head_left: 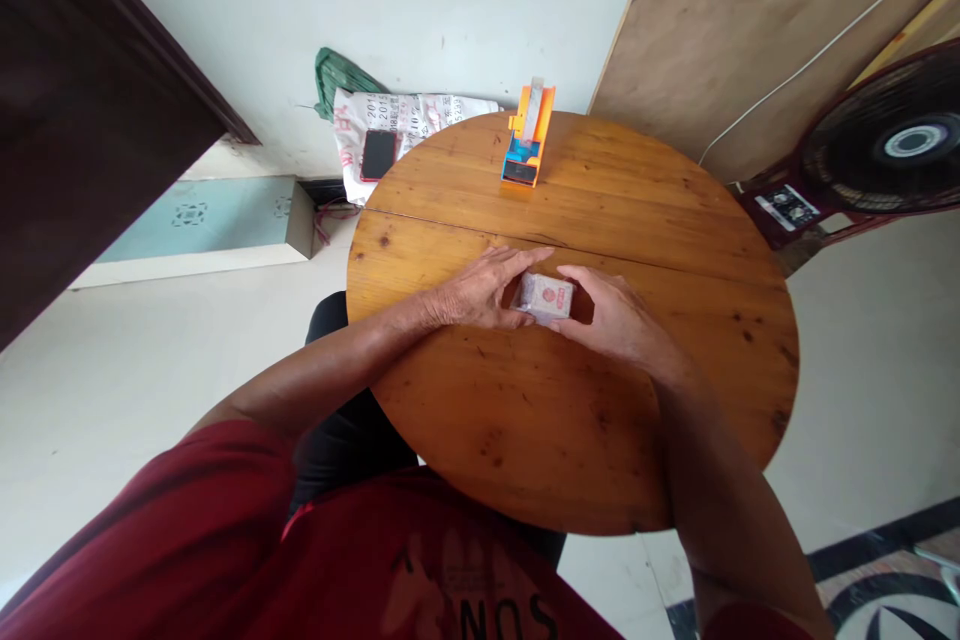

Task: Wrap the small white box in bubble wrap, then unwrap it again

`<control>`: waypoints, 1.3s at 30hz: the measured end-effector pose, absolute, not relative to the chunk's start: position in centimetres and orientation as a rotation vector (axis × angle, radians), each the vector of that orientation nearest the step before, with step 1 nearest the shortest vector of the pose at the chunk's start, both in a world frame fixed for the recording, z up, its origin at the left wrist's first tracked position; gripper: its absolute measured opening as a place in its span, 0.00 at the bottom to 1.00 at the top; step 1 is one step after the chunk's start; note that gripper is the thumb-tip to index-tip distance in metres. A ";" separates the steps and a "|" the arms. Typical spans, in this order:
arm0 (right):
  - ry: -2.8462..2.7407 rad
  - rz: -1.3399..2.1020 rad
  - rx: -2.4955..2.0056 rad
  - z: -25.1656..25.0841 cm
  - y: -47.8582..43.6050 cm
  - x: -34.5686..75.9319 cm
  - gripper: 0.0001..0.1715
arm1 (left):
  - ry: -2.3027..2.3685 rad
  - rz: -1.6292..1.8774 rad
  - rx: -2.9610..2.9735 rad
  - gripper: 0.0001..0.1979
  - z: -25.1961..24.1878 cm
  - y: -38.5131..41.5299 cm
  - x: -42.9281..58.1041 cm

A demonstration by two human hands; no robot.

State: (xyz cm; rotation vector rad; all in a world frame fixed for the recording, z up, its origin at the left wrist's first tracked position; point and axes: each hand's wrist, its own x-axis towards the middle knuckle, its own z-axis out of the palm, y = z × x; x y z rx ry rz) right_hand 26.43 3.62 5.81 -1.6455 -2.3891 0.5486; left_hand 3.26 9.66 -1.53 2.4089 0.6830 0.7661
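A small printed pack (549, 296) lies near the middle of the round bench (540, 430), its long axis running left to right between both hands. The right hand (616, 318), half open, pinches its right end; the left hand (484, 288) curves around the left, its grip indeterminable.

Tape dispenser (520, 152) on table (510, 400), behind box (553, 296)

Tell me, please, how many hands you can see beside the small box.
2: the left hand is at the left side of the small box, and the right hand is at its right side. No other hand shows; some fingers are partly hidden.
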 end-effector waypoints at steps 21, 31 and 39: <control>-2.378 0.594 -1.625 4.4 3.9 27.3 0.48 | 0.786 0.636 2.407 0.51 -0.8 9.5 3.3; -2.309 0.618 -1.770 5.3 3.7 26.6 0.43 | 0.700 0.647 2.220 0.44 -0.9 9.8 3.2; -2.342 0.785 -1.822 6.2 3.6 28.7 0.37 | 0.700 0.478 2.200 0.33 1.5 10.4 1.7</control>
